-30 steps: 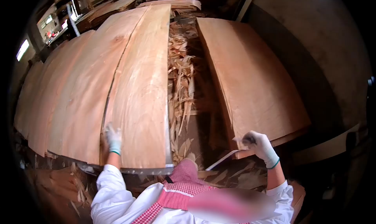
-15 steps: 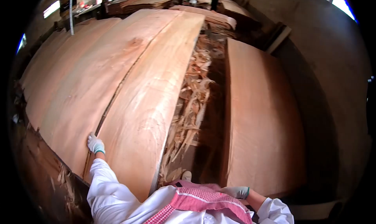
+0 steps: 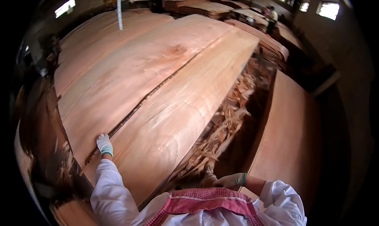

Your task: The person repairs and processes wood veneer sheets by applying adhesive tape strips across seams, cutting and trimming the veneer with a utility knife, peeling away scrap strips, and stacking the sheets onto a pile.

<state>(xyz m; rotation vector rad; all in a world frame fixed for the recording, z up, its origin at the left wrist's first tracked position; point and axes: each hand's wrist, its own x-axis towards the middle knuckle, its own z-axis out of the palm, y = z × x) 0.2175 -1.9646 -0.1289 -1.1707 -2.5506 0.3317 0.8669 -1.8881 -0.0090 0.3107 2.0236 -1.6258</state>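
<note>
Pretty dim in here tbh, upper-right window (image 3: 328, 10) blown out white, soft sheen on the middle veneer sheet (image 3: 173, 111), right-hand veneer stack (image 3: 290, 123) fading into shadow. Fisheye bends everything, corners go black, lower left's smeary.

No readable text, brands, numbers or signs on wood sheets (image 3: 173, 123), gloves (image 3: 106, 145), apron (image 3: 209, 204) or elsewhere.

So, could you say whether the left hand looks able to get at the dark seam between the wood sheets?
Probably yes: the left hand is at the dark seam, with nothing seen blocking the stretch beyond.
</note>
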